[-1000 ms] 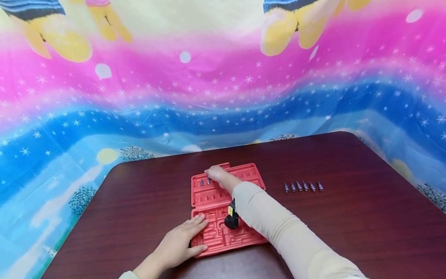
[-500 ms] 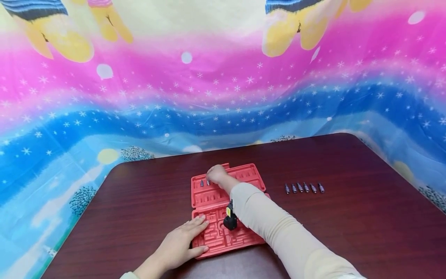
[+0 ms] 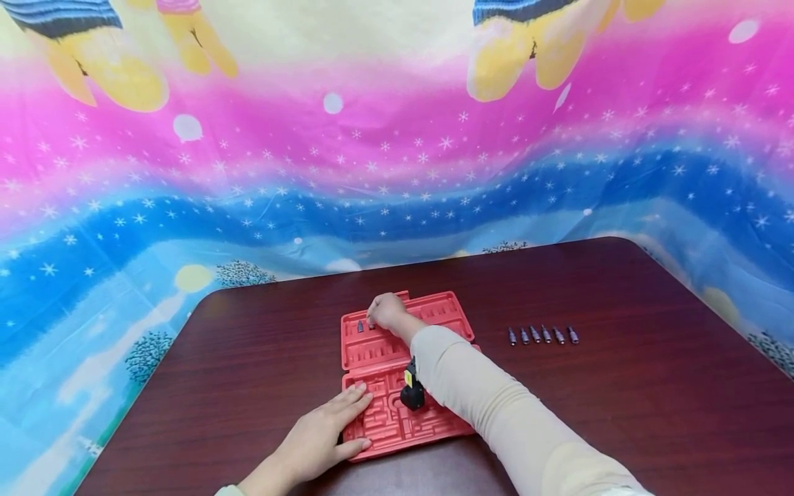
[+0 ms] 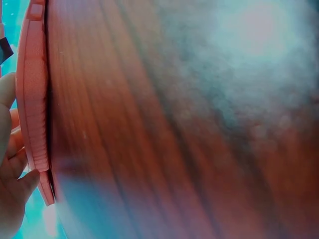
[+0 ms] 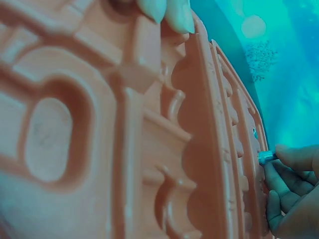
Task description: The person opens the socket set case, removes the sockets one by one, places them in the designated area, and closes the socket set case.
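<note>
A red plastic tool case (image 3: 366, 353) lies unfolded on the table, its molded slots facing up. My left hand (image 3: 319, 428) rests on the near half's left edge, fingers straight over the rim; the left wrist view also shows the hand (image 4: 12, 184) against the case's side. At the far half's left part, my right hand (image 3: 388, 311) pinches a small metal socket bit (image 5: 266, 157) between thumb and fingers, at the slot row. Just left of that hand, another bit (image 3: 360, 326) sits in its slot. The right fingertips are partly hidden in the head view.
Several similar bits (image 3: 535, 334) stand in a row on the dark wood table (image 3: 620, 413), right of the case. A black wrist camera (image 3: 412, 394) on the right forearm hangs over the near half. A patterned cloth (image 3: 397, 172) rises behind the table.
My right hand has shifted slightly right and now covers more of the second bit in the slot row. My left hand stays put on the case.
</note>
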A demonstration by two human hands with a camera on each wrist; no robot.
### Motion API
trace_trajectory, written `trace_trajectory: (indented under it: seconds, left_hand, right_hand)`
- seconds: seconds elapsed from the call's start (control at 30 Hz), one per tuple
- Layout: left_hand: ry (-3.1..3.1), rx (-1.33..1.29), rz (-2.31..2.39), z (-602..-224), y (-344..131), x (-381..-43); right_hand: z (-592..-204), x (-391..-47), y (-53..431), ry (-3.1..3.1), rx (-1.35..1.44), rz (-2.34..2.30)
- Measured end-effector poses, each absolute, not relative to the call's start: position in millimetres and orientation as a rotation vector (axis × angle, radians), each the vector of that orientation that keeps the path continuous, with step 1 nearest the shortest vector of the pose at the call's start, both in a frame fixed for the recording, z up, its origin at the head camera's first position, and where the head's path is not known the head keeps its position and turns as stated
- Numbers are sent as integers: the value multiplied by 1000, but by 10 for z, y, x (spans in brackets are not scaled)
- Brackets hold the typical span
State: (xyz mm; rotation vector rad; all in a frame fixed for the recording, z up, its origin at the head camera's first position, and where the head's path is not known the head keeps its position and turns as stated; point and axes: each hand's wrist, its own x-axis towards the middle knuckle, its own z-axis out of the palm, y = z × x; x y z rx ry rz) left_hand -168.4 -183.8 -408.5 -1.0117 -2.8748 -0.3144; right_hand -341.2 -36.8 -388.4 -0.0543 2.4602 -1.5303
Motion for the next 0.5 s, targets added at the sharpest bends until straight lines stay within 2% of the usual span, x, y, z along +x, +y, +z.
trace_trajectory:
  seconds: [0.5]
  left_hand:
    - [-2876,-1055,-312,-4114,-1888,-1706]
  right_hand:
    - [-3838,-3379,-268,2207,8,-1897]
